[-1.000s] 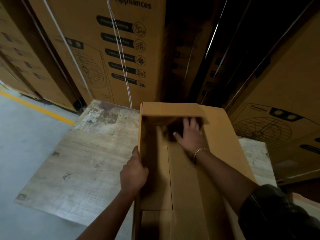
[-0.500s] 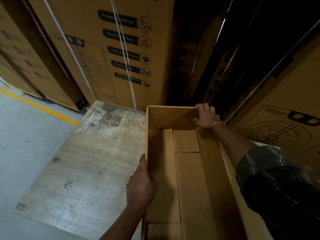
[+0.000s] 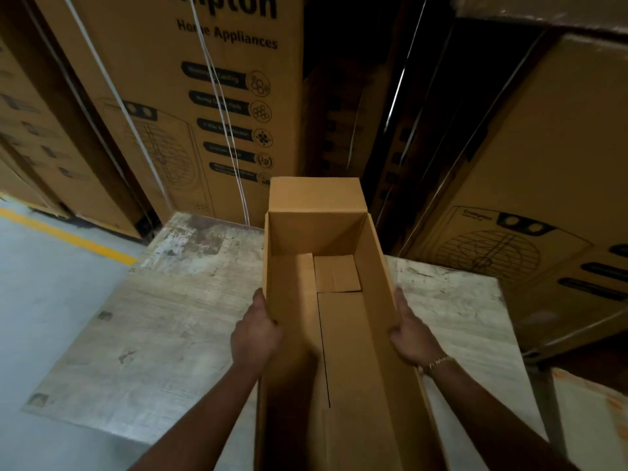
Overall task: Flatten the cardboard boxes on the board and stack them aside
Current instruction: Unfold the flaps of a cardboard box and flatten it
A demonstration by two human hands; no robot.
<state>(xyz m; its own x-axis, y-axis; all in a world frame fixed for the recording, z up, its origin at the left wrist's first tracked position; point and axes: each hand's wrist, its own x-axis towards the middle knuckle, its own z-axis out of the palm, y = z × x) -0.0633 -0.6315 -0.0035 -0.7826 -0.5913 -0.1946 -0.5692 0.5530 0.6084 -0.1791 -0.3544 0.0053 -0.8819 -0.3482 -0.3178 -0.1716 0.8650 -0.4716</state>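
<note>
A long, narrow brown cardboard box [image 3: 343, 334] stands open-topped on the worn pale board [image 3: 163, 321], running from the bottom of the view toward the stacked cartons. Its far flap stands up and its bottom flaps lie folded inside. My left hand [image 3: 256, 331] grips the top edge of the left wall, thumb hooked inside. My right hand [image 3: 409, 334], with a bracelet at the wrist, grips the right wall's top edge the same way, directly opposite.
Tall printed appliance cartons [image 3: 190, 107] with white straps rise behind the board, and more stand at the right [image 3: 543, 212]. A dark gap lies between them. Grey floor with a yellow line [image 3: 68, 236] lies to the left.
My right hand left the box's far end and came back to the right wall. My left hand stayed on the left wall. The far flap now stands up.
</note>
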